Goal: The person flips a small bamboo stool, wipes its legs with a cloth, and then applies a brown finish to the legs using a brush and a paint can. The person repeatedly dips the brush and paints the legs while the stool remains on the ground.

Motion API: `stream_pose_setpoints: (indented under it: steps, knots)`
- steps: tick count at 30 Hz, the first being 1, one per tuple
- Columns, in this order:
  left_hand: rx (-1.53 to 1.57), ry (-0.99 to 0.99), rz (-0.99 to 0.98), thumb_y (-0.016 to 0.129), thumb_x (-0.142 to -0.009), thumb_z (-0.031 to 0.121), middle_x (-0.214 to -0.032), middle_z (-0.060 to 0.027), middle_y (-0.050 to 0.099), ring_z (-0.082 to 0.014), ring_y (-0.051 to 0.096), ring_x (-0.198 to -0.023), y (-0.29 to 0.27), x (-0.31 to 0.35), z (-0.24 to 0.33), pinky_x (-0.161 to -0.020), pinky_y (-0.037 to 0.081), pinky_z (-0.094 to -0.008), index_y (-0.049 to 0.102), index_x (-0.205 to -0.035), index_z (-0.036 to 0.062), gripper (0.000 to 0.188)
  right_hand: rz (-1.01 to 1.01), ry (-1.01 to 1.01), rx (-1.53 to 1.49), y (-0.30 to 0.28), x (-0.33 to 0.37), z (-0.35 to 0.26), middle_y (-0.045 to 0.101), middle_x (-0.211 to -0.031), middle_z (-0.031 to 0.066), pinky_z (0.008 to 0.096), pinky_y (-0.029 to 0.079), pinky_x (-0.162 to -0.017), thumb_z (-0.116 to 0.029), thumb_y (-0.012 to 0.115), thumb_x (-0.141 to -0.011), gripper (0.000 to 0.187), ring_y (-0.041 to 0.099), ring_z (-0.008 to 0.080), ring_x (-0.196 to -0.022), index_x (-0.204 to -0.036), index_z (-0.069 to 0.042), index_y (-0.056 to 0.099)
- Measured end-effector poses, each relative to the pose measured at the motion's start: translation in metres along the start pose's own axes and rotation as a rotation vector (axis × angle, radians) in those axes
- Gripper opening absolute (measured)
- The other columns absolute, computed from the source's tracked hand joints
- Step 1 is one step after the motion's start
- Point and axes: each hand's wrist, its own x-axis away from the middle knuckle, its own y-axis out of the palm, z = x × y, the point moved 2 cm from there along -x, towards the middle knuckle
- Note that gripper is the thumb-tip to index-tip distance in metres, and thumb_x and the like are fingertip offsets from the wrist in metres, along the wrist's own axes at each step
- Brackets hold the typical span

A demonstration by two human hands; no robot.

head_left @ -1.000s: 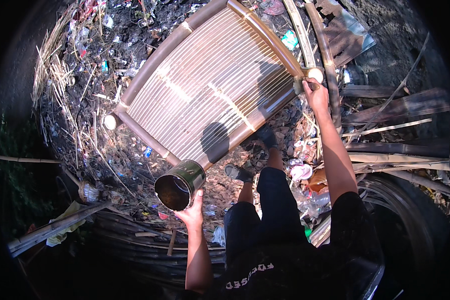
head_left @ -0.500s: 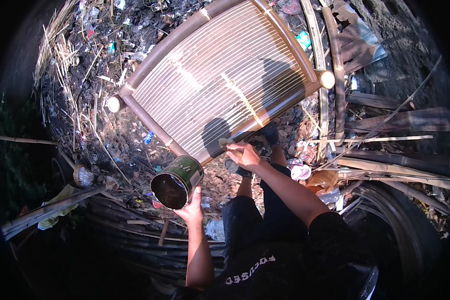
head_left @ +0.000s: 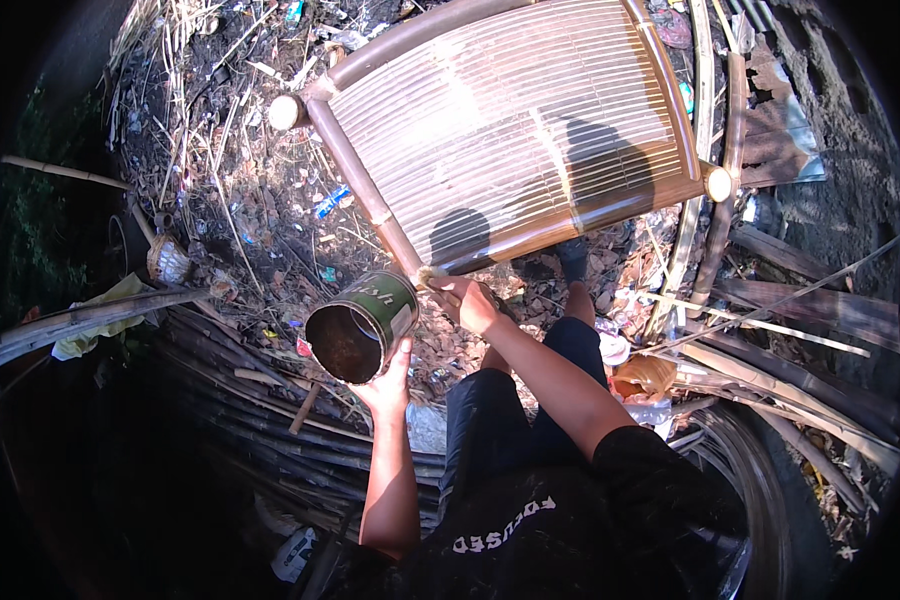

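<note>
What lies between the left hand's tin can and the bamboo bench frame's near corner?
In the head view, only the right hand with a pale brush tip at the frame; the can, in the left hand, sits beside the bamboo bench.

Outdoor yard in hard sunlight: littered earth (head_left: pixel 270 215) strewn with dry leaves and scraps, stacked bamboo poles (head_left: pixel 220 380) at lower left (deep in shade), weathered planks (head_left: pixel 800 300) at right.

Littered dirt ground (head_left: pixel 260 215) strewn with dry twigs; dark bamboo poles (head_left: pixel 230 400) stacked at lower left; a small woven basket (head_left: pixel 168 262) seen near a yellow-green rag (head_left: pixel 100 315); weathered planks (head_left: pixel 800 300) laid at right.
</note>
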Motion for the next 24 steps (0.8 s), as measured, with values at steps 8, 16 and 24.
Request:
stream_pose_setpoints:
  steps: [8, 16, 24]
  knots:
    - [0.085, -0.012, 0.152, 0.085, -0.073, 0.007, -0.131, -0.0163, 0.052, -0.0259, 0.055, -0.115, -0.053, 0.01, -0.023, -0.1, 0.047, -0.0413, 0.04, -0.138, -0.0024, 0.08, 0.278, 0.04, 0.177, -0.05, -0.045, -0.045, 0.071, -0.101, 0.0178, 0.035, 0.057, -0.079, -0.014, 0.069, -0.087, 0.024, 0.071, 0.0293, -0.092, -0.106, -0.001, 0.07]
    - [0.111, -0.087, 0.161, 0.084, -0.065, -0.008, -0.138, -0.017, 0.045, -0.0244, 0.052, -0.12, -0.087, 0.013, -0.049, -0.099, 0.05, -0.0395, 0.03, -0.144, -0.0009, 0.096, 0.004, -0.063, 0.003, -0.007, -0.087, -0.032, 0.073, -0.097, 0.0155, 0.0308, 0.056, -0.074, -0.013, 0.07, -0.087, 0.023, 0.072, 0.0246, -0.086, -0.108, -0.005, 0.07]
    - [0.205, -0.169, 0.21, 0.087, -0.063, -0.004, -0.134, -0.0147, 0.048, -0.0227, 0.053, -0.118, -0.11, 0.019, -0.08, -0.1, 0.048, -0.0386, 0.033, -0.141, -0.001, 0.094, -0.51, -0.382, 0.153, 0.03, -0.141, -0.067, 0.071, -0.088, 0.0151, 0.0363, 0.054, -0.069, -0.018, 0.069, -0.085, 0.022, 0.068, 0.032, -0.075, -0.103, -0.005, 0.071]
